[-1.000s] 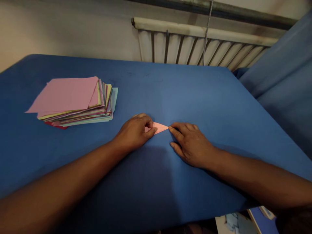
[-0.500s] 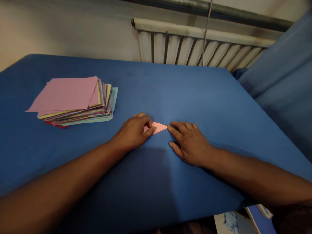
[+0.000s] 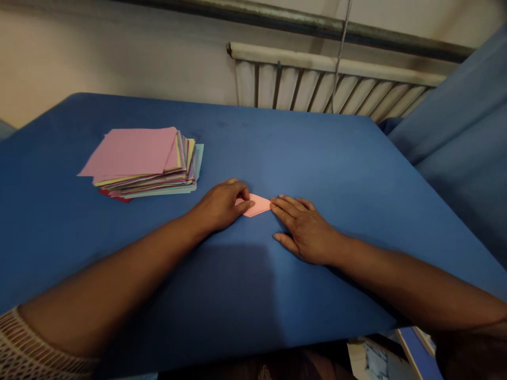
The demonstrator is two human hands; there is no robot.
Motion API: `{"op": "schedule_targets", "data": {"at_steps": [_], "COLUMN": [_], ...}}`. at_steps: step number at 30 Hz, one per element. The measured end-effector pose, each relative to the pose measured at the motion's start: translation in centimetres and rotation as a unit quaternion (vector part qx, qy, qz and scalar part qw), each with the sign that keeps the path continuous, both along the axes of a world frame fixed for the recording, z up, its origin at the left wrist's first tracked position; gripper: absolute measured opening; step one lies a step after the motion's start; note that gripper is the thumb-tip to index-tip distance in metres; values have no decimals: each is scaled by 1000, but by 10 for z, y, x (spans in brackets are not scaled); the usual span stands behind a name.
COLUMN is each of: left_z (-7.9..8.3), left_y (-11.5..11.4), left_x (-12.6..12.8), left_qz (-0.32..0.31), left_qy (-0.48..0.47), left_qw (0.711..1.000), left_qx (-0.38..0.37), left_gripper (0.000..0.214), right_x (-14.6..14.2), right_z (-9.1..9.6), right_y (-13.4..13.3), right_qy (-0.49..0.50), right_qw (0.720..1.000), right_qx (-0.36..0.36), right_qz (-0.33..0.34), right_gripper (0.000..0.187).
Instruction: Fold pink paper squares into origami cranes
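A small folded piece of pink paper (image 3: 258,205) lies on the blue table between my hands. My left hand (image 3: 226,203) pinches its left end between thumb and fingers, and the fingers hide that end. At the paper's right tip, the fingertips of my right hand (image 3: 301,226) press or rest on it. That hand lies flat, palm down, its thumb apart from the fingers. The visible part of the paper narrows toward the right.
To the left stands an uneven stack of coloured paper sheets (image 3: 138,153), pink on top. Behind the blue table (image 3: 245,153) are a radiator (image 3: 304,84) and a pipe. A blue curtain (image 3: 463,116) hangs at the right. Items on a shelf (image 3: 380,361) show below the front edge.
The camera view has shifted slightly. More of the pink paper shows between my hands, its right end now less pointed. My right fingers still touch that end, and my left hand keeps its pinch.
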State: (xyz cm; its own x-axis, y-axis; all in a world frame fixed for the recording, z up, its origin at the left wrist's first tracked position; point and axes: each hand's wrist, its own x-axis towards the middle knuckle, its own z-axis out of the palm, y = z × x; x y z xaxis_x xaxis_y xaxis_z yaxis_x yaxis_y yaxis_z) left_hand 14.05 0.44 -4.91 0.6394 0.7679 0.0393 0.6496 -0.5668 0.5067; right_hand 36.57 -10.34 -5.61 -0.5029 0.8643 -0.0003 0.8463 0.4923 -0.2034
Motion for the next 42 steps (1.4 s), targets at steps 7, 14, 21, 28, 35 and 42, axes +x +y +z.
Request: {"op": "schedule_targets", "data": {"at_steps": [7,14,21,28,35,42], "left_z": [0,0,7,-2,1,17], "left_y": [3,4,10,-57,-77,-52], "left_x": [-2,-6,-28,-33,-40,-52], "left_qz": [-5,-27,15,-87,-78,-3], "left_qy": [-8,-11,57,67,185,139], "left_qw": [1000,999,996,987,975,986], "left_qx": [1,12,63,119,91,91], "left_gripper": [13,13,19,59,89,51], "right_x": [-22,-45,-40,-43,-43,-43], "right_z": [14,0,-3,-5,-6,-3], "right_y": [1,13,8,8,6,6], "right_qy": [11,46,28,28,39,38], "right_qw": [998,999,999,999,999,999], "right_qx": [44,-5,-8,-6,3,-1], "right_qz": [-34,15,17,16,13,6], "right_gripper": [59,65,66,68,65,66]}}
